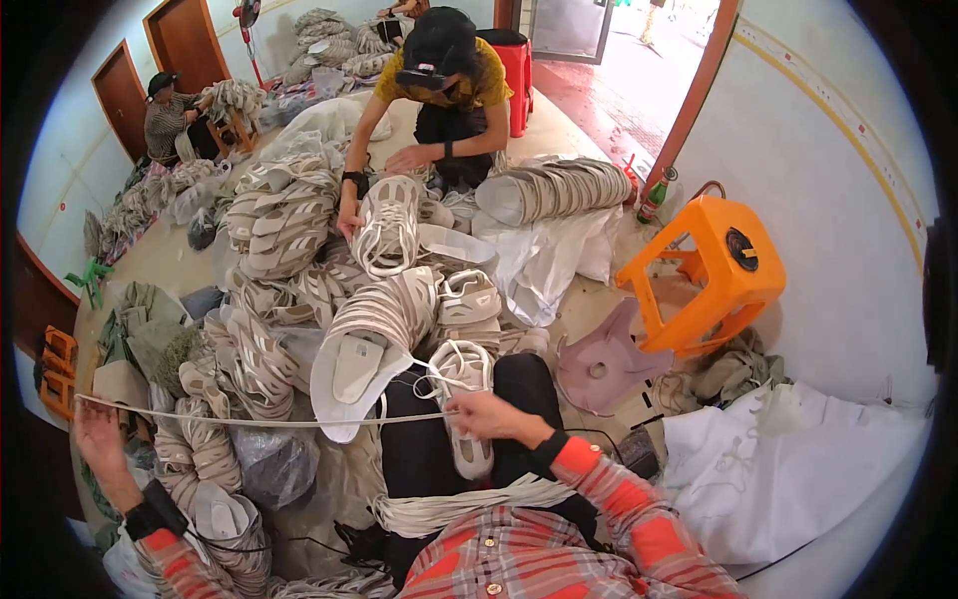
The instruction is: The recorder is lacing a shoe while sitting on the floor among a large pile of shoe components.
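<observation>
A pale shoelace (269,423) is pulled taut from left to right across my lap. Far out to the left, my left hand (103,449) is closed on one end of it. My right hand (489,415) is closed in a pinch on the lace, just over a beige and white shoe upper (472,455) resting between my thighs. This upper has lace threaded through its eyelets, with loose loops by its tongue. A bundle of loose shoelaces (459,507) lies across my lap. Just beyond my left knee leans a nested stack of uppers (371,334).
Opposite me a co-worker (439,100) handles another laced upper (387,225). Piles of uppers (279,215) cover the floor at left. On the right stand an orange stool (714,270), a cracked pinkish basin (602,364), a green bottle (654,198) and white sheeting (778,469).
</observation>
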